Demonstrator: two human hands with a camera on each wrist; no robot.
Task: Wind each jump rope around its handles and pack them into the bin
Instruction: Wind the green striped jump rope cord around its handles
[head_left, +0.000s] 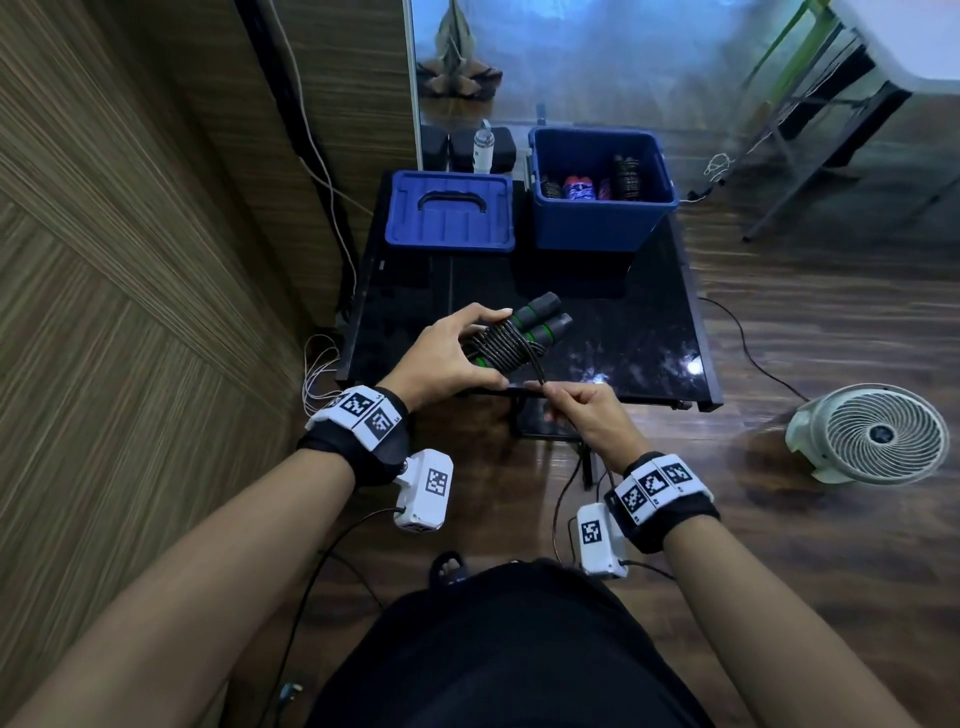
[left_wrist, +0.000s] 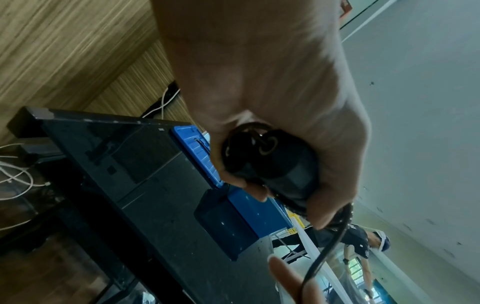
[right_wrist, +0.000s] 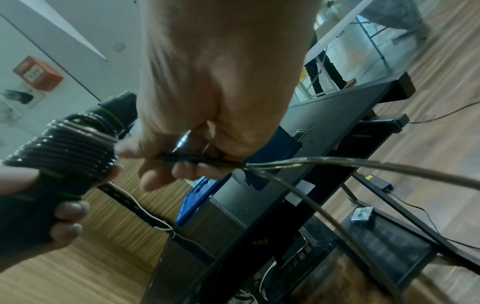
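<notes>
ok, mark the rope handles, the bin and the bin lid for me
rope handles (head_left: 545, 315), head view, green-ringed ends past the coils
bin (head_left: 602, 221), head view, front wall
bin lid (head_left: 451, 215), head view, top panel below its handle

Left hand (head_left: 451, 352) grips the wound jump rope (head_left: 511, 335) over the bench (head_left: 623, 338), right hand (head_left: 587, 415) pinching the loose end just beside it; blue bin (head_left: 602, 218) sits well behind.

A glossy black bench (head_left: 597, 358) mirrors the room light beneath a smooth blue plastic bin (head_left: 602, 218) and its moulded plastic lid (head_left: 449, 218). Matt black handles (head_left: 543, 322) carry a shiny coated rope (head_left: 501, 345); wood-grain floor (head_left: 805, 332) and panelling (head_left: 130, 234) surround.
</notes>
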